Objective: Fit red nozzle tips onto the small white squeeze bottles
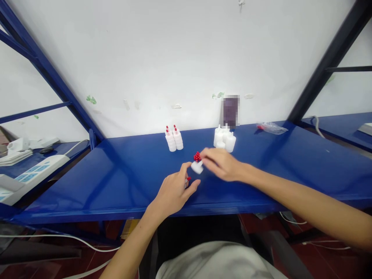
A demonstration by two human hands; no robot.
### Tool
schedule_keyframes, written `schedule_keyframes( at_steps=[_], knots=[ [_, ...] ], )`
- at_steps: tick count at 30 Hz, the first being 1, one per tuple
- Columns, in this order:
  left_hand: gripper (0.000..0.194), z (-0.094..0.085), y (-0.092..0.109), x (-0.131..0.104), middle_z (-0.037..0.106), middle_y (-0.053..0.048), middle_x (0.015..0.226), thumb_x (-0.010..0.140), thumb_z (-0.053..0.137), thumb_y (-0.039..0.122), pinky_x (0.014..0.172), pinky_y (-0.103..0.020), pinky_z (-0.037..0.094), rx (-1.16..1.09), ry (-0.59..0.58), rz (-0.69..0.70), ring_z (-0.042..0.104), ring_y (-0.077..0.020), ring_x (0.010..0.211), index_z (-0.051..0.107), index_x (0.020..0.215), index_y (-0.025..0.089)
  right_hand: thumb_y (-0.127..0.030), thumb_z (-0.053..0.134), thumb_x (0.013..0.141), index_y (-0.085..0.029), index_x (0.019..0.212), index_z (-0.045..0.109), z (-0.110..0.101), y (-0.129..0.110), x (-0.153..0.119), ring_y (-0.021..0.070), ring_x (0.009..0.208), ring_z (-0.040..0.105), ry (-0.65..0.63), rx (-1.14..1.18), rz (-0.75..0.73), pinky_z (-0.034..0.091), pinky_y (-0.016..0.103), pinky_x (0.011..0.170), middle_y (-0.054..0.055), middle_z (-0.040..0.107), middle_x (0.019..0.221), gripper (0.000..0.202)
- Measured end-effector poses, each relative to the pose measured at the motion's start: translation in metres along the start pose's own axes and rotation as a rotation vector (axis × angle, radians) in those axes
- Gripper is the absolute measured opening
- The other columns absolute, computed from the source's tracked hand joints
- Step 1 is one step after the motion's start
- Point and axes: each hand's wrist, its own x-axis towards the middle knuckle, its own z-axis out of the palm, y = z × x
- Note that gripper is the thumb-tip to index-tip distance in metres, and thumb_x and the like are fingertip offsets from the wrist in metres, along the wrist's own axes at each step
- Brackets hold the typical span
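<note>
My right hand point(219, 162) pinches a small white spouted cap point(197, 167) by its narrow spout, its wide base facing my left hand point(174, 190). The index fingertip of that hand comes close to the base; whether they touch I cannot tell. Between the left thumb and fingers, a red tip point(188, 179) on a white piece shows, mostly hidden in the curled hand. Just behind both hands lies a small cluster of red tips point(197, 156) on the blue table point(130, 174).
Several white bottles with red tips point(174, 140) stand at the back, left of centre. Other white bottles point(229, 143), without red tips, stand right of them. A clear plastic bag point(273, 128) with something red lies back right. A power strip point(31, 176) is at far left.
</note>
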Motion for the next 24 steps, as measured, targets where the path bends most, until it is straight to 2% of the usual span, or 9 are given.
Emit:
schedule_keyframes(
  at_steps=[3, 4, 6, 10, 15, 18, 20, 21, 24],
  knots=[
    [0.017, 0.000, -0.001, -0.001, 0.056, 0.002, 0.077, 0.101, 0.038, 0.034, 0.067, -0.030, 0.039, -0.018, 0.016, -0.017, 0.053, -0.0171, 0.068, 0.044, 0.112, 0.022, -0.027, 0.040, 0.095, -0.018, 0.089, 0.057, -0.032, 0.024, 0.000, 0.0193, 0.070, 0.052, 0.189, -0.255, 0.185, 0.038, 0.032, 0.066, 0.008, 0.062, 0.082, 0.020],
    [0.013, 0.001, -0.002, -0.001, 0.056, 0.001, 0.078, 0.101, 0.036, 0.031, 0.067, -0.030, 0.039, -0.028, 0.023, -0.016, 0.052, -0.0170, 0.069, 0.045, 0.103, 0.022, -0.027, 0.042, 0.093, -0.018, 0.088, 0.058, -0.041, 0.033, -0.001, 0.0211, 0.074, 0.053, 0.211, -0.348, 0.234, 0.038, 0.033, 0.068, 0.009, 0.062, 0.085, 0.019],
    [0.016, 0.002, -0.003, 0.000, 0.055, 0.000, 0.080, 0.101, 0.033, 0.027, 0.069, -0.030, 0.039, -0.044, 0.049, -0.007, 0.051, -0.0169, 0.073, 0.042, 0.090, 0.022, -0.027, 0.045, 0.091, -0.017, 0.086, 0.060, -0.053, 0.049, -0.003, 0.0235, 0.078, 0.054, 0.218, -0.482, 0.305, 0.037, 0.035, 0.071, 0.010, 0.061, 0.085, 0.019],
    [0.024, 0.002, -0.005, 0.001, 0.057, -0.002, 0.085, 0.103, 0.032, 0.028, 0.075, -0.031, 0.040, -0.041, 0.079, 0.038, 0.052, -0.0172, 0.079, 0.047, 0.086, 0.020, -0.029, 0.047, 0.089, -0.017, 0.082, 0.064, -0.053, 0.069, -0.007, 0.0249, 0.081, 0.053, 0.131, -0.592, 0.376, 0.035, 0.037, 0.073, 0.010, 0.061, 0.083, 0.022],
    [0.029, 0.001, -0.004, 0.001, 0.060, -0.001, 0.085, 0.104, 0.033, 0.034, 0.074, -0.030, 0.039, 0.008, 0.032, 0.076, 0.054, -0.0165, 0.079, 0.056, 0.093, 0.022, -0.034, 0.047, 0.091, -0.017, 0.083, 0.067, -0.046, 0.073, -0.009, 0.0269, 0.086, 0.050, 0.107, -0.635, 0.377, 0.032, 0.039, 0.073, 0.012, 0.063, 0.088, 0.027],
    [0.029, 0.001, -0.004, 0.001, 0.062, 0.000, 0.085, 0.103, 0.036, 0.040, 0.069, -0.029, 0.037, 0.057, 0.027, 0.061, 0.056, -0.0162, 0.076, 0.058, 0.096, 0.024, -0.036, 0.046, 0.094, -0.017, 0.090, 0.068, -0.048, 0.062, -0.007, 0.0286, 0.090, 0.049, 0.230, -0.602, 0.328, 0.033, 0.041, 0.076, 0.013, 0.063, 0.091, 0.029],
    [0.028, 0.002, -0.004, 0.002, 0.064, 0.001, 0.086, 0.101, 0.040, 0.044, 0.067, -0.029, 0.036, 0.082, 0.032, 0.033, 0.058, -0.0164, 0.076, 0.058, 0.094, 0.024, -0.037, 0.045, 0.096, -0.018, 0.093, 0.066, -0.044, 0.045, -0.005, 0.0268, 0.088, 0.050, 0.257, -0.483, 0.220, 0.035, 0.041, 0.078, 0.012, 0.064, 0.091, 0.029],
    [0.027, 0.003, -0.005, 0.002, 0.065, 0.001, 0.086, 0.100, 0.043, 0.045, 0.066, -0.028, 0.035, 0.092, 0.033, 0.017, 0.058, -0.0165, 0.075, 0.058, 0.093, 0.023, -0.038, 0.045, 0.097, -0.018, 0.093, 0.065, -0.039, 0.034, -0.004, 0.0249, 0.085, 0.051, 0.218, -0.396, 0.139, 0.036, 0.040, 0.079, 0.010, 0.064, 0.089, 0.029],
    [0.022, 0.006, -0.007, 0.003, 0.066, 0.001, 0.082, 0.097, 0.050, 0.042, 0.063, -0.028, 0.032, 0.110, 0.031, 0.005, 0.058, -0.0171, 0.071, 0.055, 0.087, 0.022, -0.048, 0.046, 0.098, -0.017, 0.099, 0.061, -0.014, 0.002, 0.000, 0.0201, 0.080, 0.053, -0.090, -0.134, -0.128, 0.040, 0.035, 0.076, 0.007, 0.064, 0.090, 0.034]
  ],
)
